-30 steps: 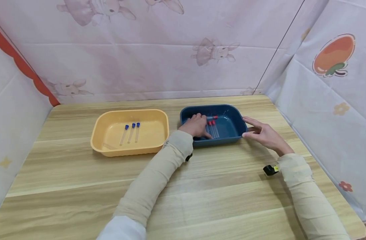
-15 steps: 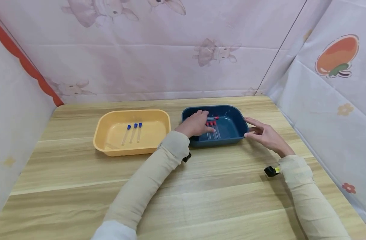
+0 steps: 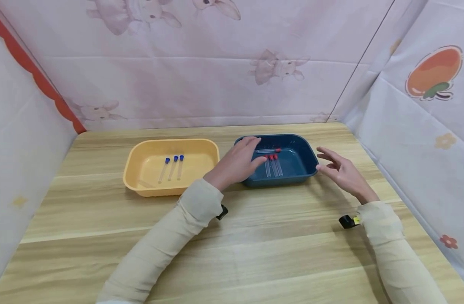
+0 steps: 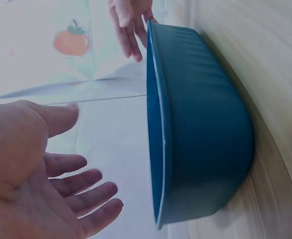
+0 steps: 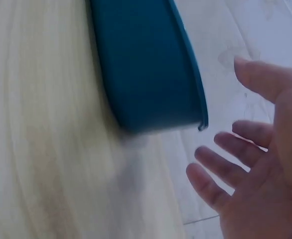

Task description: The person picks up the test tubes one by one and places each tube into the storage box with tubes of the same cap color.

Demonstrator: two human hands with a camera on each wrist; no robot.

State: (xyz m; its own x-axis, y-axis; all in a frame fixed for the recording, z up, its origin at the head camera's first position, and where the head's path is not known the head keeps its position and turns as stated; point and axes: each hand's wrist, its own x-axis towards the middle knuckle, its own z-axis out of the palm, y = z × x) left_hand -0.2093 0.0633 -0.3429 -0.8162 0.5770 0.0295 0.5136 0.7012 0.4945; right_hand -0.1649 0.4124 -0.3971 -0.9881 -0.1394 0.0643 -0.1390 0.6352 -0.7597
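Observation:
My left hand hovers over the left end of the dark blue tray, fingers extended and holding nothing. In the left wrist view, its palm and spread fingers are apart from the tray's wall. Beside the tray's right end is my right hand; the right wrist view shows a gap between its loose fingers and the rim. Inside the blue tray lie several clear test tubes with red caps. One red-capped tube lies crosswise at the back; the others lie side by side, pointing forward.
Left of the blue tray stands a yellow tray holding three blue-capped test tubes and a faint clear piece at its front left corner. Both stand on a wood-grain table. Patterned cloth walls rise behind and at the sides.
My left hand has lifted from among the red-capped tubes and drawn back left, uncovering more of the crosswise one. My right hand has come slightly away from the tray's right end.

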